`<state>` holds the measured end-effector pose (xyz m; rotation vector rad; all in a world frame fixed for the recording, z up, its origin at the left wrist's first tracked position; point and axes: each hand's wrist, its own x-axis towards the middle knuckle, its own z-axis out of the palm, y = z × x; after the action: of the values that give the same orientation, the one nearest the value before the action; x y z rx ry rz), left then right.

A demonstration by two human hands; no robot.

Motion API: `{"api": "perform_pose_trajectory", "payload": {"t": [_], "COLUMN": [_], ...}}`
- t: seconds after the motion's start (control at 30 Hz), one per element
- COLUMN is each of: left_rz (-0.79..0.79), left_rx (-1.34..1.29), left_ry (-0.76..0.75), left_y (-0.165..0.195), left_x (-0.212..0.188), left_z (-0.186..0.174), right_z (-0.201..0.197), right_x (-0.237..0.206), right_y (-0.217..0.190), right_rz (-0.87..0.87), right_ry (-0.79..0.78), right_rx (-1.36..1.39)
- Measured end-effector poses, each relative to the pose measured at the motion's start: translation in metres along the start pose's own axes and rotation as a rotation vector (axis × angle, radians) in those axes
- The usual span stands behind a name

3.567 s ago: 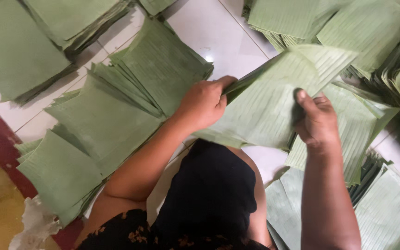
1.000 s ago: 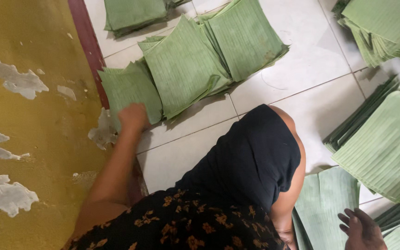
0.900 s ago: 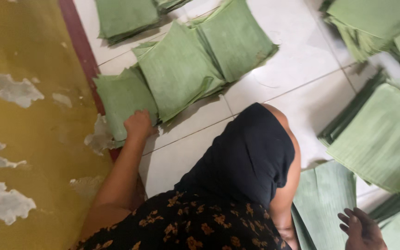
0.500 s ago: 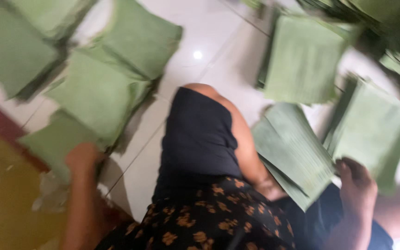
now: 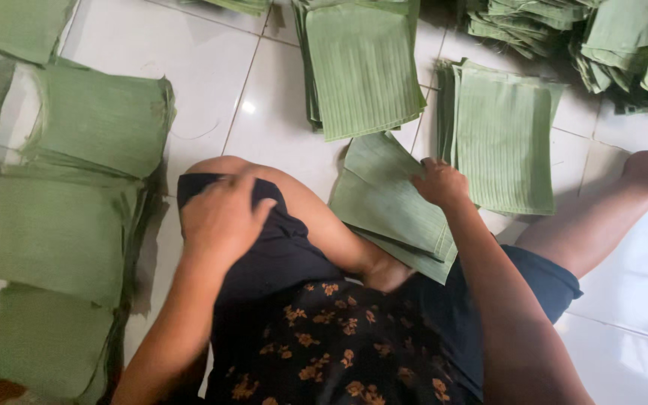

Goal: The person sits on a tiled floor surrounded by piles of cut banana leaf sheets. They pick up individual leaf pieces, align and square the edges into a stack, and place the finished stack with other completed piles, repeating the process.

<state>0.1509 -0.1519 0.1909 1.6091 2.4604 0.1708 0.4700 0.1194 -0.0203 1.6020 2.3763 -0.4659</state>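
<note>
On your far left, three overlapping piles of cut green leaf squares (image 5: 76, 202) lie in a column on the white tiled floor (image 5: 211, 67), reaching from the near edge up toward the far left corner. They are well apart from both hands, so leave them as they lie.

Your left hand (image 5: 223, 217) rests over your bent left knee, on the dark shorts (image 5: 271, 255). Its fingers are loosely curled and hold nothing. Keep it planted there to steady your lean.

Just right of that knee, between your legs, sits the small stack of leaf sheets (image 5: 391, 206), tilted with one corner pointing toward you. Your right hand (image 5: 440, 184) is on its far right edge, fingers bent over the top sheets. I cannot tell whether the thumb is under a sheet or only pressing on it. Work from that edge: lift along the ribs rather than across them, and take one layer cleanly, because the leaf looks thin and would likely split if bent sharply.

Beyond the stack lies a squared pile (image 5: 361, 67), and to its right another pile (image 5: 504, 135) just beside your right hand. A looser heap of leaves (image 5: 609, 37) fills the far right corner, and your right leg (image 5: 609, 210) stretches out below it.
</note>
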Motion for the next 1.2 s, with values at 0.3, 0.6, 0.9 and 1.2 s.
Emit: {"api": "perform_pose_trajectory", "payload": {"t": [0.3, 0.6, 0.9, 1.2], "left_rz": [0.668, 0.896, 0.495, 0.575], "left_rx": [-0.048, -0.118, -0.955, -1.207], "left_ry": [0.266, -0.343, -0.025, 0.253], "left_y": [0.146, 0.181, 0.123, 0.102], "left_x": [0.062, 0.085, 0.133, 0.140], "left_z": [0.096, 0.113, 0.086, 0.162], "right_z": [-0.023, -0.120, -0.043, -0.005], "right_x": [-0.067, -0.184, -0.125, -0.059], "right_y": [-0.007, 0.053, 0.042, -0.039], "right_rz": [-0.171, -0.401, -0.726, -0.172], "right_ry": [0.078, -0.113, -0.193, 0.412], "right_rx": [0.004, 0.604, 2.179, 1.222]}}
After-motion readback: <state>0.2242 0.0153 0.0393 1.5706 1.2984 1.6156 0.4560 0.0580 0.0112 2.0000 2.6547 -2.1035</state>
